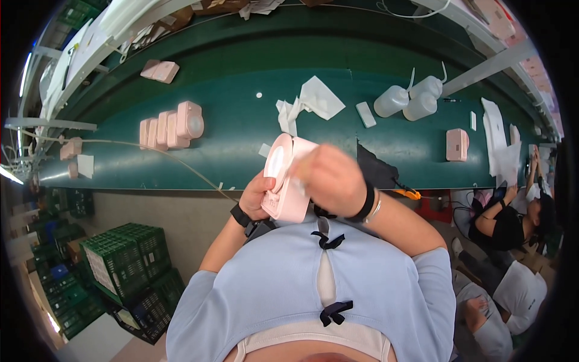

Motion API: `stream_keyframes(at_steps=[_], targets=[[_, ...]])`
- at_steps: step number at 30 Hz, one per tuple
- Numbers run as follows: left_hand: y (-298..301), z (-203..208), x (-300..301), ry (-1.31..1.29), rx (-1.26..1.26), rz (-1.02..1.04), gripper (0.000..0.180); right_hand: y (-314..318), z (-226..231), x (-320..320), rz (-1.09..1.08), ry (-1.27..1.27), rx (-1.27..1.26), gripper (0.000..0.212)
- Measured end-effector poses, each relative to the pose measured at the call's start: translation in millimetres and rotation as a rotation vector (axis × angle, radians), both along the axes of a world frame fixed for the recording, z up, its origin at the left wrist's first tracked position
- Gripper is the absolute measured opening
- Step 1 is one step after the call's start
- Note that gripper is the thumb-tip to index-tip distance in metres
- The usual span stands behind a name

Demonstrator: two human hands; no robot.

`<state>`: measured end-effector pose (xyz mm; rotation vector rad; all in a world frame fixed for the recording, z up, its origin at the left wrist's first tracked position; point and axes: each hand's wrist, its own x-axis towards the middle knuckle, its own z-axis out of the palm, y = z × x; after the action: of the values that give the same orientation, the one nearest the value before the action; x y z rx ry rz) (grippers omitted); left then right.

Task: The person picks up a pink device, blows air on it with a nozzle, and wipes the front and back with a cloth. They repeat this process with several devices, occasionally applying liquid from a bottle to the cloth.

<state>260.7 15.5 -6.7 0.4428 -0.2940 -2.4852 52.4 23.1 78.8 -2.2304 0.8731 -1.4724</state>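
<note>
two hands clasp one pale pink rounded plastic casing above the near edge of the long green bench; left hand grips beneath, right hand clenched atop; open bench beyond, casing's round face leftward.

The scene is evenly and fairly brightly lit from overhead, with soft light and few hard shadows. A bright strip of light burns out at the far left rim, and pale glare washes the upper right corner pink-white. The green conveyor belt shows a soft sheen, with only faint shadows under the things on it. The right hand is smeared by motion blur, its fingers indistinct. The fisheye lens bends the belt's straight edges into a strong arc and squeezes everything near the rim. A black vignette rings the picture. Detail softens toward the edges, where the green crates look slightly hazy.
</note>
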Motion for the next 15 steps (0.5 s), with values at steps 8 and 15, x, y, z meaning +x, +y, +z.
stream_keyframes(at_steps=[8, 15], targets=[[-4, -4, -3, 0.053, 0.039, -0.022, 0.068, -1, 4, -5, -0.001, 0.089, -0.077, 0.027], [-13, -15, -1, 0.015, 0.086, -0.045, 0.070, -10, 4, -9, -0.052, 0.183, -0.190, 0.023]])
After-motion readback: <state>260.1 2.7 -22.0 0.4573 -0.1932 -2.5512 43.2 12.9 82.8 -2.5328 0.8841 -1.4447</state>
